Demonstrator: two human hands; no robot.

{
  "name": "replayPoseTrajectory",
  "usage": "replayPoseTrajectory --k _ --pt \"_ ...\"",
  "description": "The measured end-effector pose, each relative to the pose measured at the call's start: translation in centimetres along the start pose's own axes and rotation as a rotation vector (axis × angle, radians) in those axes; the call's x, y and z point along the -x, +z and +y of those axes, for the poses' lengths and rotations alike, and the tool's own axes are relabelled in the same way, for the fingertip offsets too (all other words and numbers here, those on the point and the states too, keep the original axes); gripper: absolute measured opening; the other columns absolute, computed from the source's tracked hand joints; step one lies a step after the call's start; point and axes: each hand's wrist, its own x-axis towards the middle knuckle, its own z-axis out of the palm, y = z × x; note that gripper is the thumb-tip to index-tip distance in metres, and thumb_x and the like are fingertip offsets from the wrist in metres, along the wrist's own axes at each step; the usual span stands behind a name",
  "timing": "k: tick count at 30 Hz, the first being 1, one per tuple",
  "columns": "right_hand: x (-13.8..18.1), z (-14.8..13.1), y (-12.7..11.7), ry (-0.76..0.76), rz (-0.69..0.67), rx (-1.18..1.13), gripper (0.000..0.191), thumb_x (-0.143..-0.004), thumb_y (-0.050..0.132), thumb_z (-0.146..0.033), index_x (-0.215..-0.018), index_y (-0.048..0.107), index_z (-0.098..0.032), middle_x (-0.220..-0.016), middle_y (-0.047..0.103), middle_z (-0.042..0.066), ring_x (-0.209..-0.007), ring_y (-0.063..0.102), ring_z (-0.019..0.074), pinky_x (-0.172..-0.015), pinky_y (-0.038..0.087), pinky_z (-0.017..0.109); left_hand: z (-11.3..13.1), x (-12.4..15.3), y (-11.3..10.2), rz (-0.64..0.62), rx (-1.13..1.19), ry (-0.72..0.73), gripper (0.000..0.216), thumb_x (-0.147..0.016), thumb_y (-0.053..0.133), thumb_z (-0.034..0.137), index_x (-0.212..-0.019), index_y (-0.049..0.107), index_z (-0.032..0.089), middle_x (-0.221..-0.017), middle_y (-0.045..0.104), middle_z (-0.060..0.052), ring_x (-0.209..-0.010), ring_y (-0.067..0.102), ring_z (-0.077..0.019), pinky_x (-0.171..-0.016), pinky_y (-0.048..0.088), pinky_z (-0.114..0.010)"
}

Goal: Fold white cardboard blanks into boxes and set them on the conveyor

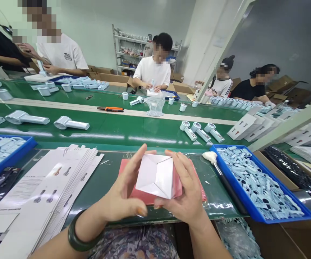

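A white cardboard box (155, 176) with its flaps folded inward is held between my left hand (123, 189) and my right hand (181, 190). The fingers of both hands press on its sides, and its underside is hidden. Below it lies a pink sheet (129, 192) on the green workbench (220, 201). A stack of flat printed carton blanks (55, 187) sits to the left of my left hand. A dark green bangle (81, 233) circles my left wrist.
To the right stands a blue tray of pale blue parts (255, 183), with a white-tipped brush (210, 157) against its rim. Another blue tray (7, 153) sits at left. Beyond is a green conveyor (144, 131) carrying white devices, and co-workers sit across it.
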Motion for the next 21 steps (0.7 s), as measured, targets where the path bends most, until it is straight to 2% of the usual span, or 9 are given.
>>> replayPoseTrajectory --k 3,5,7,9,11,13,15,17,21 --pt "0.9 -0.6 0.6 0.047 0.103 0.002 0.068 -0.1 0.058 -0.063 -0.158 0.042 -0.032 -0.151 0.05 0.015 -0.137 0.052 0.0367 -0.113 0.044 0.061 -1.4 -0.3 -0.8 0.168 -0.18 0.115 0.094 -0.058 0.1 0.019 -0.142 0.06 0.036 -0.139 0.065 -0.008 -0.119 0.065 -0.0293 -0.096 0.059 -0.036" --pt "2.2 -1.1 2.1 0.155 0.233 -0.089 0.047 -0.102 0.059 -0.054 -0.142 0.06 -0.029 -0.134 0.06 0.014 -0.123 0.061 0.0324 -0.102 0.054 0.052 -2.0 -1.1 -1.0 0.39 -0.1 0.19 0.08 -0.06 0.099 0.021 -0.131 0.065 0.034 -0.129 0.069 -0.005 -0.11 0.068 -0.0231 -0.087 0.06 -0.029" --pt "3.5 -1.3 4.3 0.403 0.241 -0.311 0.036 -0.099 0.063 -0.054 -0.119 0.069 -0.024 -0.108 0.067 0.012 -0.098 0.069 0.0267 -0.084 0.06 0.042 -2.2 -2.1 -1.1 0.56 0.075 0.194 0.068 -0.063 0.098 0.026 -0.123 0.067 0.034 -0.12 0.072 0.0 -0.102 0.068 -0.0172 -0.084 0.06 -0.024" --pt "4.1 -1.0 6.5 0.742 0.139 -0.62 0.046 -0.09 0.072 -0.063 -0.112 0.068 -0.022 -0.103 0.07 0.012 -0.089 0.071 0.0249 -0.078 0.062 0.039 -2.5 -3.1 -1.0 0.635 0.232 0.149 0.057 -0.065 0.098 0.032 -0.115 0.069 0.032 -0.111 0.074 0.002 -0.096 0.069 -0.014 -0.081 0.059 -0.021" --pt "3.6 -0.2 8.3 0.967 0.121 -0.9 0.065 -0.08 0.079 -0.068 -0.122 0.063 -0.021 -0.119 0.071 0.014 -0.103 0.072 0.0277 -0.093 0.061 0.043 -3.1 -3.9 -0.8 0.645 0.325 0.093 0.053 -0.063 0.099 0.034 -0.109 0.072 0.029 -0.109 0.075 0.001 -0.095 0.069 -0.013 -0.078 0.058 -0.018" --pt "2.1 0.9 9.4 1.003 0.256 -1.094 0.07 -0.077 0.084 -0.064 -0.127 0.059 -0.022 -0.132 0.068 0.014 -0.123 0.067 0.03 -0.111 0.052 0.046 -4.1 -4.5 -0.5 0.643 0.371 0.052 0.054 -0.06 0.1 0.033 -0.106 0.072 0.028 -0.115 0.075 0.001 -0.1 0.069 -0.0136 -0.081 0.059 -0.019" --pt "-0.1 2.5 9.9 0.975 0.392 -1.158 0.065 -0.075 0.086 -0.057 -0.122 0.059 -0.021 -0.133 0.069 0.013 -0.127 0.064 0.0306 -0.114 0.049 0.045 -5.1 -4.9 -0.2 0.635 0.387 0.002 0.057 -0.058 0.101 0.032 -0.107 0.072 0.03 -0.125 0.073 0.001 -0.114 0.067 -0.0172 -0.094 0.059 -0.024" --pt "-2.6 5.0 9.9 0.985 0.411 -1.066 0.058 -0.075 0.085 -0.05 -0.117 0.059 -0.021 -0.128 0.071 0.012 -0.122 0.067 0.0297 -0.109 0.053 0.044 -5.8 -4.6 -0.3 0.653 0.362 -0.102 0.056 -0.061 0.099 0.04 -0.109 0.072 0.032 -0.131 0.071 0.0 -0.128 0.063 -0.0233 -0.104 0.057 -0.034" --pt "-7.9 12.4 8.1 0.99 0.248 -0.311 0.072 -0.078 0.082 -0.036 -0.139 0.048 -0.019 -0.137 0.067 0.011 -0.123 0.065 0.0233 -0.107 0.053 0.035 -5.3 -1.0 -3.9 0.59 0.006 -0.23 0.058 -0.08 0.084 0.054 -0.132 0.064 0.042 -0.144 0.064 -0.002 -0.143 0.053 -0.0311 -0.116 0.05 -0.05"
